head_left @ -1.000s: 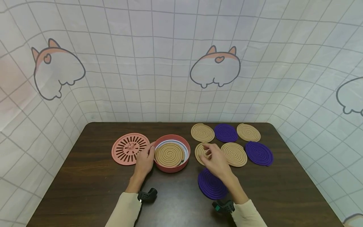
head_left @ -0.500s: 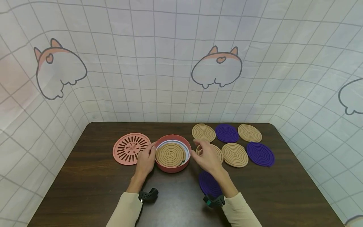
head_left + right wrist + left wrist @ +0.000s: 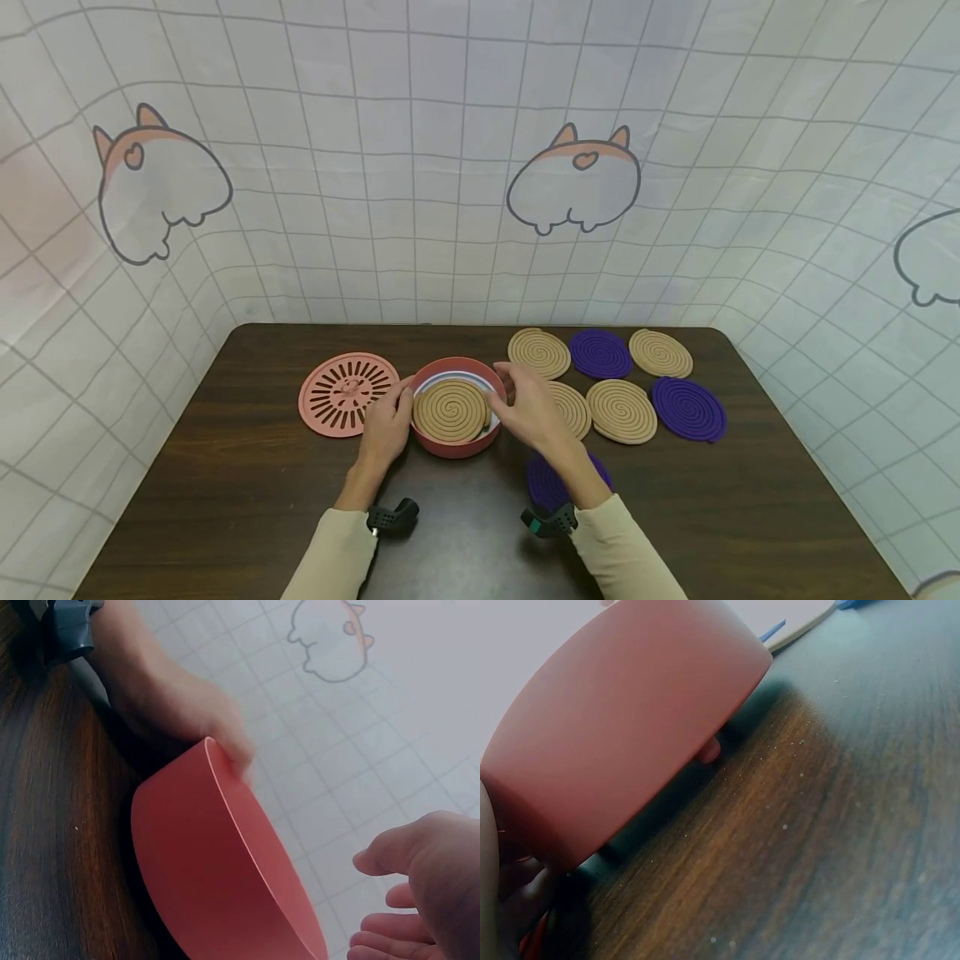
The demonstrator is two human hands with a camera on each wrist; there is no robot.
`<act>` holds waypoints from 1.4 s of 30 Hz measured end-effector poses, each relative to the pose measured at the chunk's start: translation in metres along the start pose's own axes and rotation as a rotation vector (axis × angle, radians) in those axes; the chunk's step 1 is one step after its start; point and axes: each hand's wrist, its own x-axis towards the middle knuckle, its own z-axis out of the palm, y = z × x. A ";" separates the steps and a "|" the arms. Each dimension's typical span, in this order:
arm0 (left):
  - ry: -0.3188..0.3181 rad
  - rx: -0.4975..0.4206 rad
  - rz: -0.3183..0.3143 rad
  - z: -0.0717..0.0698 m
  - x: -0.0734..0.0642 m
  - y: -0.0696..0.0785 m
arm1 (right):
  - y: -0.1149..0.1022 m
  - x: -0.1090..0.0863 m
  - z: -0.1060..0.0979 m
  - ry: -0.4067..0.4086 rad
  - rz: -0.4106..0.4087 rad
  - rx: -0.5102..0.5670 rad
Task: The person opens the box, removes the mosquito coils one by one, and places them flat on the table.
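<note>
A round red mosquito coil box (image 3: 452,451) stands at the middle of the table, white and blue-ringed inside. A tan mosquito coil (image 3: 450,410) lies in it. My left hand (image 3: 385,425) grips the box's left wall, thumb over the rim. My right hand (image 3: 531,408) hovers at the box's right rim with thumb and fingers spread, holding nothing. In the right wrist view this right hand (image 3: 442,892) is apart from the red wall (image 3: 202,855). The left wrist view shows the box's side (image 3: 630,727) close up and a small foot (image 3: 709,750) beneath it.
Left of the box lies a pink slotted lid (image 3: 347,395). On the right are several tan coils (image 3: 621,411) and purple coils (image 3: 688,408); one purple coil (image 3: 547,483) is partly under my right forearm. A patterned white sheet (image 3: 450,208) hangs behind the table.
My right hand has moved left, from above the near tan coil on the table to the box's right rim. My left hand keeps its hold on the box.
</note>
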 end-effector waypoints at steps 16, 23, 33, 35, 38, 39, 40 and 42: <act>-0.004 0.000 -0.004 -0.001 -0.001 0.000 | -0.009 0.018 0.020 -0.152 0.062 -0.074; -0.007 0.001 -0.007 -0.001 -0.001 0.000 | -0.012 0.024 0.025 -0.207 0.078 -0.130; 0.005 -0.004 0.013 0.000 0.000 0.000 | -0.015 0.030 0.032 -0.269 0.075 -0.217; 0.007 -0.004 0.015 -0.001 0.000 0.000 | -0.015 0.031 0.033 -0.278 0.063 -0.236; 0.007 -0.004 0.010 0.000 0.000 0.000 | -0.015 0.033 0.036 -0.286 0.036 -0.272; 0.007 -0.005 0.008 0.000 0.000 0.000 | -0.015 0.033 0.036 -0.286 0.027 -0.286; 0.007 -0.005 0.006 0.000 0.000 0.000 | -0.015 0.033 0.037 -0.287 0.017 -0.303; 0.006 -0.006 0.005 0.000 0.000 0.000 | -0.015 0.034 0.039 -0.294 0.010 -0.327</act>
